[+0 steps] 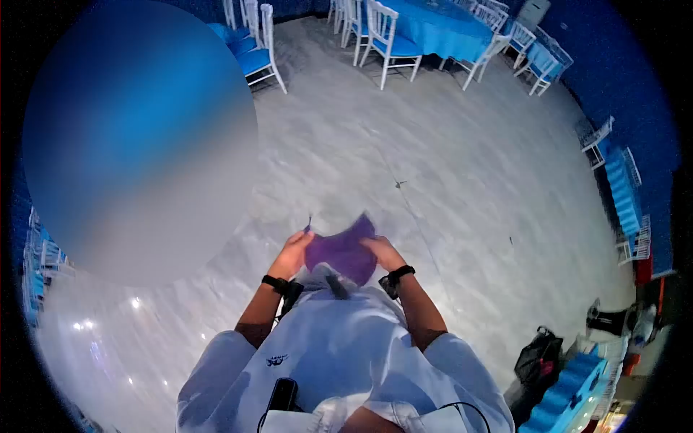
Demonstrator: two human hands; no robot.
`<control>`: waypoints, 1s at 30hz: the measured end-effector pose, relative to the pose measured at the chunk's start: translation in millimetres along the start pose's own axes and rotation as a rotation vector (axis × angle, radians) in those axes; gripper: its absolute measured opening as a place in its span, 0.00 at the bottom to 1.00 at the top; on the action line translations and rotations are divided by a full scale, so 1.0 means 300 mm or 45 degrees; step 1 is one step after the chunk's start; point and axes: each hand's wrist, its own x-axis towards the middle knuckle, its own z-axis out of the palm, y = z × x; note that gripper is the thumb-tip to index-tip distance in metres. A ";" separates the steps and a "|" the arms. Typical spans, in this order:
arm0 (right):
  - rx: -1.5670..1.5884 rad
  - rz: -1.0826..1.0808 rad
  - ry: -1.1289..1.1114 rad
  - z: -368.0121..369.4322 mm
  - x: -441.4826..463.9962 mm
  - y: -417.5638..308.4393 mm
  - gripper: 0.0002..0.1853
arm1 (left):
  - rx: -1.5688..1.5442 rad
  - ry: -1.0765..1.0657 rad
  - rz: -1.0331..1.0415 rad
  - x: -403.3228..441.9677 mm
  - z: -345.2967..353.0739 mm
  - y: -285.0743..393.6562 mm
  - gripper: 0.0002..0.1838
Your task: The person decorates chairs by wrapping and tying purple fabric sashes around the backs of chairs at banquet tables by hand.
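A purple cloth (343, 252) is spread between my two hands in front of my waist. My left hand (292, 254) grips its left edge, fingers closed near a thin dark tip that sticks up. On the other side my right hand (384, 252) pinches the cloth's right edge, with the thumb over it. The cloth's upper right corner points up and is slightly blurred. Black bands circle both wrists. Below the cloth is my light-coloured shirt (332, 332).
White chairs (393, 43) surround a blue-covered table (440, 29) at the top. More chairs and a blue table (622, 187) line the right. A black bag (539, 357) lies at lower right beside another blue-covered table (567, 393). A blurred oval hides the upper left.
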 end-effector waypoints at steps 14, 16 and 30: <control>0.455 -0.220 0.312 -0.151 0.915 -0.485 0.10 | 0.315 0.110 0.207 0.795 -0.246 0.682 0.11; 0.859 -0.215 0.281 -0.143 1.009 -0.626 0.09 | 0.301 0.094 0.220 0.884 -0.230 0.809 0.09; -0.160 -0.586 0.888 -0.512 1.745 -1.048 0.10 | 1.186 -0.023 0.467 2.012 -0.109 1.377 0.13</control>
